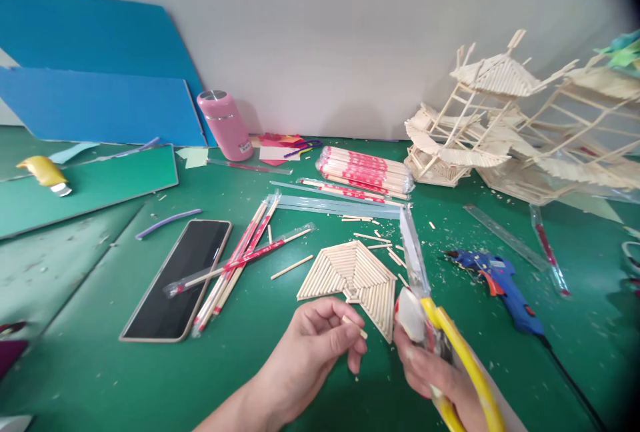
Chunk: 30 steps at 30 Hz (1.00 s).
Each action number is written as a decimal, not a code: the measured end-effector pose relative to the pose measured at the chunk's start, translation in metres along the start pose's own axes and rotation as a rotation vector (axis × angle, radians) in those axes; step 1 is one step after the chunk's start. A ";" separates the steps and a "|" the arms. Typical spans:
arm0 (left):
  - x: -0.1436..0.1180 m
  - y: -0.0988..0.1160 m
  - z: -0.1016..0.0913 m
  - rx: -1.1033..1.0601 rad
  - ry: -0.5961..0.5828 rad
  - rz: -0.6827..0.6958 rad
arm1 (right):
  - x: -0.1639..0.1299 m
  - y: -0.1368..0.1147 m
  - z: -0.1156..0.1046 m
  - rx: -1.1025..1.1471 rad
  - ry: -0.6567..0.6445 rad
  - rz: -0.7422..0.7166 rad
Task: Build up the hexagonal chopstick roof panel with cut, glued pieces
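My left hand (320,342) is closed, pinching a short piece of wooden stick (354,327) between thumb and fingers. My right hand (435,369) grips a hand tool with two yellow handles (467,352), like pliers or cutters; its head is blurred and partly hidden by the fingers. Just beyond both hands lies a fan-shaped panel of wooden sticks (350,269), flat on the green table, in several wedge sections with an open gap toward me. A shiny plastic strip (414,252) shows beyond the tool. Cut stick bits (397,257) lie around the panel.
Wrapped chopsticks (240,262) lie partly over a phone (175,282) at left. A chopstick bundle (365,171) and pink flask (226,125) are behind. On the right are a blue glue gun (500,285) and stick-built pagoda models (465,125). A yellow cutter (45,173) sits far left.
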<state>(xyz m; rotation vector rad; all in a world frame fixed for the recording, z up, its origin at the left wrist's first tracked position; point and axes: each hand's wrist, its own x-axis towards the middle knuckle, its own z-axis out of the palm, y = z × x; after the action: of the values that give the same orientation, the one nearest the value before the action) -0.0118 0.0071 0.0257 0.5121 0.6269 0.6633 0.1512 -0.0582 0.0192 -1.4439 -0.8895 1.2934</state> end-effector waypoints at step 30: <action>-0.001 0.017 0.024 0.428 0.035 0.290 | 0.005 -0.004 0.000 -0.958 0.170 -0.549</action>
<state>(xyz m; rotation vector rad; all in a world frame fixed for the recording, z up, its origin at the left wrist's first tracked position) -0.0030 0.0126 0.0529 1.0046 0.7395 0.8157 0.1523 -0.0524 0.0216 -1.7714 -1.7618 0.2923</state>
